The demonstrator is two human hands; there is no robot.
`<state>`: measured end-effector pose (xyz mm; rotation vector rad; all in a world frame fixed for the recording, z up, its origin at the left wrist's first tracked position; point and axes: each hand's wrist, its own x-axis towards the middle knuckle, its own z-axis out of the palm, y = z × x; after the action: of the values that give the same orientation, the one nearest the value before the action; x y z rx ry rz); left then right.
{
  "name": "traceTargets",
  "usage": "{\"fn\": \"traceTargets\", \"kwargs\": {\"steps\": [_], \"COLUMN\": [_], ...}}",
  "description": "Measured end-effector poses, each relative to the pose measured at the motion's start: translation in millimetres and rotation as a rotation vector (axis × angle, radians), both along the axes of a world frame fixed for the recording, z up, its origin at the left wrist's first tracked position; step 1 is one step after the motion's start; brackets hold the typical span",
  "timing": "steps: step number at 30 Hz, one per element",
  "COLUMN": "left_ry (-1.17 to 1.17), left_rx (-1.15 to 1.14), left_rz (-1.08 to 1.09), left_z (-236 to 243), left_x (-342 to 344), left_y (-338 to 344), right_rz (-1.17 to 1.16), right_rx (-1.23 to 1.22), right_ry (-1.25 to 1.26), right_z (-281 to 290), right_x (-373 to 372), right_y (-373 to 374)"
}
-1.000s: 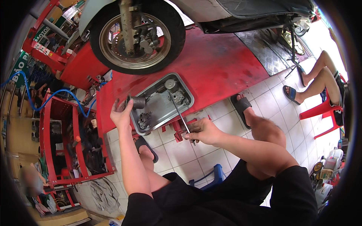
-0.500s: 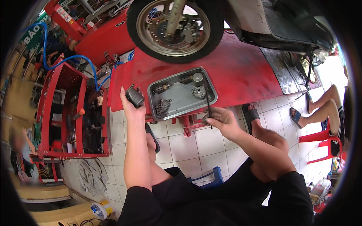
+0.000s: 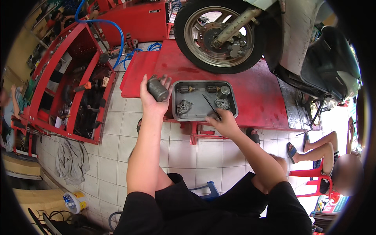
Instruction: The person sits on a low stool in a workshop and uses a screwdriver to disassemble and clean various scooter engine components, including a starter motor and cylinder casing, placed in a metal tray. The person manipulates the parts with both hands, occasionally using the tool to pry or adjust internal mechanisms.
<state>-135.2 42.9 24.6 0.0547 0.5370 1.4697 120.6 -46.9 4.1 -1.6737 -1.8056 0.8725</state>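
Observation:
A dark, grimy metal cylinder (image 3: 157,90), like a small motor housing, rests in my left hand (image 3: 150,105), beside the tray's left end. The palm is turned up and some fingers are spread around it. My right hand (image 3: 225,124) pinches a thin dark rod-shaped tool (image 3: 210,103) at the tray's near edge. Its far end slants left over the grey metal tray (image 3: 184,118). Inside lie two motor armatures (image 3: 213,89) along the back, a cast metal cover (image 3: 183,106) at the left, another cast part (image 3: 222,103) at the right, and a short round metal can (image 3: 223,92).
The tray sits on a red lift platform (image 3: 156,84) below a motorbike's front wheel (image 3: 219,66). A red tool cart (image 3: 74,125) with a blue hose (image 3: 120,35) stands left. A seated person's legs (image 3: 321,150) and red chair (image 3: 309,173) are at the right. A grey cloth (image 3: 72,160) lies on the tiles.
The view has shifted, so the scene sits further right. The rod now slants left over the tray instead of standing nearly straight across its near edge. The cylinder stays in my left hand.

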Motion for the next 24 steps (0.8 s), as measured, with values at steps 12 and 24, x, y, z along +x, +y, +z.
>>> {"fn": "traceTargets", "kwargs": {"steps": [12, 24], "left_ry": [0.001, 0.464], "left_rx": [0.052, 0.143], "left_rz": [-0.009, 0.164], "left_z": [-4.5, 11.1], "left_x": [-20.6, -2.0], "left_y": [9.2, -0.7], "right_rz": [-0.043, 0.018], "right_rx": [0.219, 0.093], "right_ry": [-0.478, -0.543], "right_z": [-59.4, -68.3], "right_x": [-51.6, -44.6], "right_y": [128.4, 134.7]}}
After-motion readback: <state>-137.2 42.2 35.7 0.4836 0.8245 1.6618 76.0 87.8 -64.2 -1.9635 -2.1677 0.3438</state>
